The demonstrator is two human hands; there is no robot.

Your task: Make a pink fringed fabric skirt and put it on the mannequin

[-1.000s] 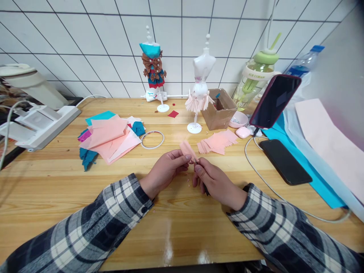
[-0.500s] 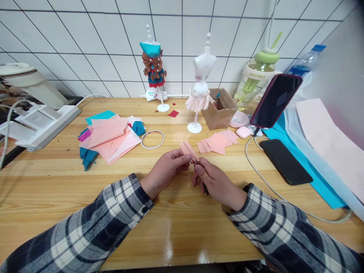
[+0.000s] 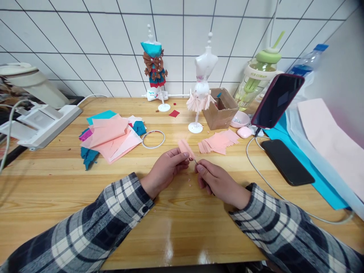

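My left hand [image 3: 167, 170] pinches a small pink paper strip [image 3: 184, 148] with a fringed edge between thumb and fingers. My right hand [image 3: 217, 180] is closed on a thin, dark tool [image 3: 196, 162]; its tip reaches the strip's lower right end, and most of it is hidden by the fingers. Just beyond lie several cut pink pieces [image 3: 218, 141] with jagged edges, overlapping in a fan. Behind them stands a white mannequin [image 3: 205, 64] wearing a pink pleated paper skirt [image 3: 199, 101].
Left are pink and teal papers [image 3: 109, 134] and a white ring [image 3: 153, 139]. A dressed mannequin [image 3: 154, 64] and cardboard box [image 3: 222, 110] stand at the back. Right are a flat phone [image 3: 287, 162], a propped phone [image 3: 278, 100], a cable, a green-lidded bottle [image 3: 257, 79] and paper sheets [image 3: 332, 136].
My right hand has shifted slightly right, away from my left hand. The pink strip has tilted and moved a little left in my left fingers. The whole view has shifted slightly.
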